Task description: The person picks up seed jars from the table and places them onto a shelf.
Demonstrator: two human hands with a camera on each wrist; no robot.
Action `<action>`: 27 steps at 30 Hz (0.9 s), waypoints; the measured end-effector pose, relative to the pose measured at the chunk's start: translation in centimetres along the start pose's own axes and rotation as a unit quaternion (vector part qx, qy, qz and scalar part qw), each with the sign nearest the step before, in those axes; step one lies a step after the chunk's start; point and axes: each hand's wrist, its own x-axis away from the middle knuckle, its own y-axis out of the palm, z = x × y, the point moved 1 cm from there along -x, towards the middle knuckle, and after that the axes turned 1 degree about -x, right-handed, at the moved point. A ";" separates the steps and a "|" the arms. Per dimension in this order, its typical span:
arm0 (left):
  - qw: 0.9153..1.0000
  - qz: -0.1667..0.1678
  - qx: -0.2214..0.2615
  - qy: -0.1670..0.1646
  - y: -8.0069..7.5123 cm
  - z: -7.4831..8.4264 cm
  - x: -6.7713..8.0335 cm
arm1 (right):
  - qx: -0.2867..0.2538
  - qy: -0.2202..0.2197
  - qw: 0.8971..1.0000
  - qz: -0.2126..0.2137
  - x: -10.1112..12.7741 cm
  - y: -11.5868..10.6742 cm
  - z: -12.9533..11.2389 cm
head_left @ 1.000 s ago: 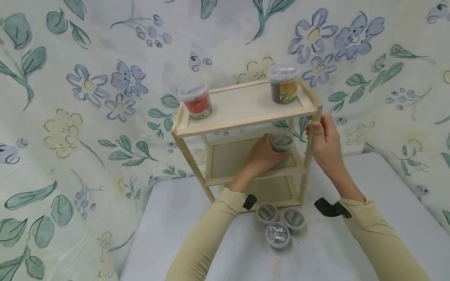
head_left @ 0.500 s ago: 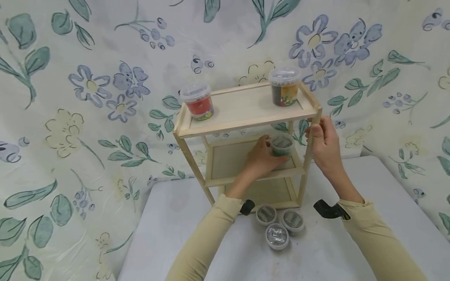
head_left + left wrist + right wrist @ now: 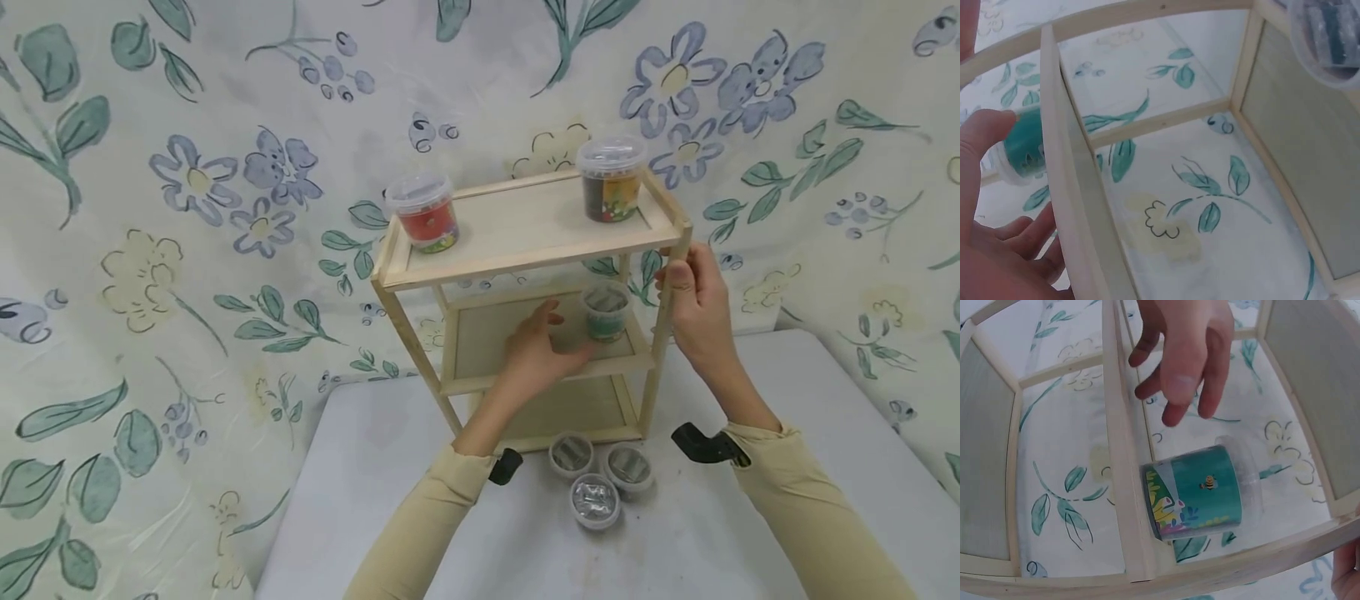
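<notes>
Your left grip (image 3: 536, 354) hangs open just beside the teal tub (image 3: 604, 313) at frame centre; your right grip (image 3: 693, 304) clasps the wooden rack's post (image 3: 664, 321).

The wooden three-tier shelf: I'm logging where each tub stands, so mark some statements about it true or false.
1. A green-labelled plastic tub stands on the middle tier of the pale wooden three-tier shelf. True.
2. The left hand grips that tub. False: its fingers are loose and apart from the tub.
3. The right hand holds the shelf's front right post. True.
4. The top tier carries three tubs. False: two, a red-labelled tub at the left and a dark-labelled tub at the right.
5. Three small clear-lidded tubs sit on the grey table in front of the shelf. True.
</notes>
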 end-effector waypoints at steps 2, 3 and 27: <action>1.000 0.004 -0.005 0.004 -0.2 -0.2 0.4 | 0.001 -0.001 1.000 -0.002 -0.1 0.0 0.0; 1.000 0.005 -0.006 0.005 -0.2 -0.3 0.6 | 0.002 -0.003 1.000 -0.002 -0.1 0.0 -0.1; 0.991 0.064 0.058 0.102 -2.0 -1.5 6.0 | 0.008 0.001 1.000 0.001 0.0 0.0 0.1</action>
